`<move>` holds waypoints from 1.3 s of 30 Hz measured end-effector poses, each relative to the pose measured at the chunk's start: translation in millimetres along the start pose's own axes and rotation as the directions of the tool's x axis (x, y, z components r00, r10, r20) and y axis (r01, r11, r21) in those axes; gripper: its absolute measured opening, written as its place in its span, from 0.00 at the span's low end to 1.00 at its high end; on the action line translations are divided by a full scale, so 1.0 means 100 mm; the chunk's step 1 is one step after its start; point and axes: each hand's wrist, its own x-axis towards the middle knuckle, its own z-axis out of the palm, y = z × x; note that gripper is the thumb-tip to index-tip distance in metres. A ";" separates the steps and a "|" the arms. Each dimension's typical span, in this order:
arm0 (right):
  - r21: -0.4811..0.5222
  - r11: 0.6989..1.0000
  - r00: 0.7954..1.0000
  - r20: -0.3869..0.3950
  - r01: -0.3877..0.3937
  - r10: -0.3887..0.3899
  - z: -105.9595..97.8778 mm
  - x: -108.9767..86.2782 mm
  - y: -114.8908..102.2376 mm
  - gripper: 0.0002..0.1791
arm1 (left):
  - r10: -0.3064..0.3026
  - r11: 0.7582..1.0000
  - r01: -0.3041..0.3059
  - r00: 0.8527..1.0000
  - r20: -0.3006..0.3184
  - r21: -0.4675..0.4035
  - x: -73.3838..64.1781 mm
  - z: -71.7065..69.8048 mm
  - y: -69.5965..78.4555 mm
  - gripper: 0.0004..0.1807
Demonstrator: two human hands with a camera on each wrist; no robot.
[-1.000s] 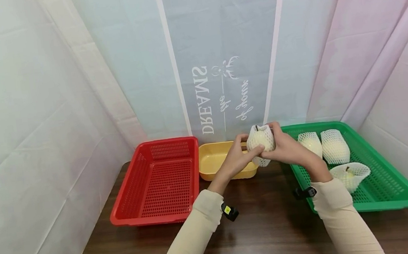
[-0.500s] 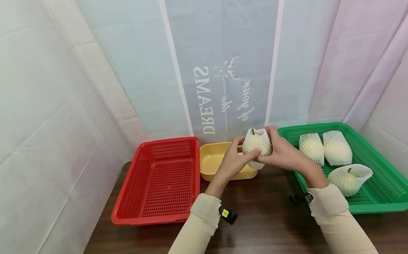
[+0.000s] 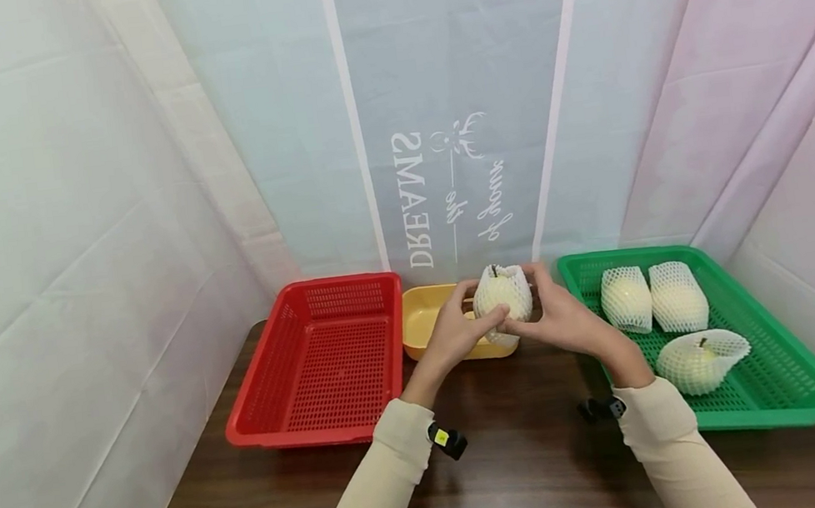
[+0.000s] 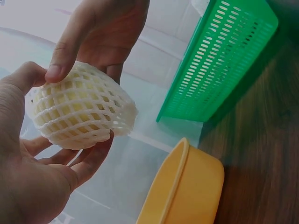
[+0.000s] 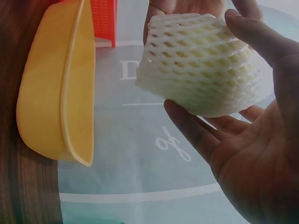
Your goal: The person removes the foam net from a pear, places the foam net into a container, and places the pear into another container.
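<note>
A pale yellow pear (image 3: 500,294) with a dark stem, wrapped in a white foam net, is held up between both hands in front of the yellow bin (image 3: 421,324). My left hand (image 3: 455,328) grips it from the left, thumb across its front. From the right my right hand (image 3: 564,316) holds it too, the two thumbs close together. In the left wrist view the net (image 4: 84,107) is bunched past one end of the fruit. The right wrist view shows fingers and thumb spread around the wrapped pear (image 5: 201,65).
On the left stands a red basket (image 3: 230,435) with no fruit visible inside. A green basket (image 3: 806,376) at the right holds several netted pears (image 3: 695,364). Everything stands on a dark wooden table (image 3: 521,459) against a cloth backdrop (image 3: 459,47).
Both hands have shifted slightly left and down with the pear, still gripping it. The fruit in the green basket has stayed where it was.
</note>
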 end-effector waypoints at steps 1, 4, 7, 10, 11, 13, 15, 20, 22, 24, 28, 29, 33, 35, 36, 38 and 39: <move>0.006 1.000 1.000 0.006 0.003 -0.003 0.01 0.00 0.00 0.51 | 0.001 1.000 -0.001 1.000 -0.005 0.000 -0.01 -0.01 -0.01 0.33; 0.014 1.000 1.000 0.021 0.002 -0.002 0.03 -0.01 0.01 0.54 | 0.009 1.000 -0.009 1.000 -0.012 -0.008 -0.03 -0.03 -0.02 0.33; 0.010 1.000 1.000 0.025 0.002 -0.002 0.04 -0.03 0.02 0.53 | 0.020 0.999 -0.020 1.000 -0.015 -0.025 -0.06 -0.06 -0.04 0.33; 0.002 1.000 1.000 0.026 -0.002 0.002 0.05 -0.05 0.01 0.51 | 0.029 0.999 -0.029 0.999 -0.013 -0.038 -0.08 -0.08 -0.07 0.33; 0.005 1.000 1.000 0.030 -0.003 0.002 0.06 -0.05 0.01 0.50 | 0.032 0.999 -0.032 0.999 -0.013 -0.040 -0.09 -0.08 -0.08 0.33; -0.004 1.000 0.999 0.035 -0.001 0.002 0.07 -0.07 0.02 0.48 | 0.040 0.998 -0.041 0.999 -0.010 -0.045 -0.12 -0.09 -0.10 0.33; -0.005 1.000 0.999 0.039 0.002 -0.002 0.08 -0.08 0.02 0.47 | 0.051 0.998 -0.051 0.999 -0.008 -0.046 -0.14 -0.09 -0.12 0.32; 0.001 1.000 0.999 0.035 0.014 -0.014 0.12 -0.12 0.04 0.44 | 0.056 0.996 -0.056 0.998 -0.010 -0.063 -0.19 -0.06 -0.13 0.33; -0.003 1.000 0.999 0.028 0.019 -0.019 0.13 -0.14 0.04 0.44 | 0.054 0.996 -0.054 0.998 -0.012 -0.077 -0.21 -0.04 -0.12 0.34; -0.016 0.999 0.999 0.022 0.033 -0.033 0.14 -0.15 0.04 0.44 | 0.054 0.994 -0.056 0.998 -0.017 -0.096 -0.23 -0.03 -0.12 0.34; -0.017 0.999 0.999 0.017 0.051 -0.051 0.16 -0.17 0.05 0.44 | 0.048 0.992 -0.052 0.998 -0.032 -0.115 -0.28 0.00 -0.13 0.34; -0.014 0.998 0.998 0.020 0.055 -0.054 0.17 -0.18 0.05 0.44 | 0.048 0.992 -0.052 0.998 -0.033 -0.119 -0.29 0.00 -0.14 0.34; -0.005 0.999 0.998 0.032 0.052 -0.052 0.19 -0.22 0.07 0.44 | 0.050 0.990 -0.053 0.998 -0.027 -0.131 -0.36 0.02 -0.17 0.34; -0.003 0.999 0.998 0.036 0.054 -0.054 0.21 -0.24 0.08 0.44 | 0.050 0.990 -0.053 0.998 -0.026 -0.129 -0.38 0.02 -0.18 0.34; -0.002 0.998 0.998 0.036 0.055 -0.055 0.21 -0.25 0.09 0.44 | 0.048 0.991 -0.051 0.998 -0.027 -0.126 -0.39 0.03 -0.20 0.34; -0.002 0.998 0.997 0.033 0.063 -0.063 0.23 -0.26 0.09 0.44 | 0.041 0.991 -0.044 0.999 -0.026 -0.127 -0.41 0.03 -0.21 0.35; -0.003 0.998 0.997 0.031 0.064 -0.064 0.24 -0.26 0.09 0.43 | 0.037 0.991 -0.040 0.999 -0.024 -0.129 -0.43 0.03 -0.21 0.35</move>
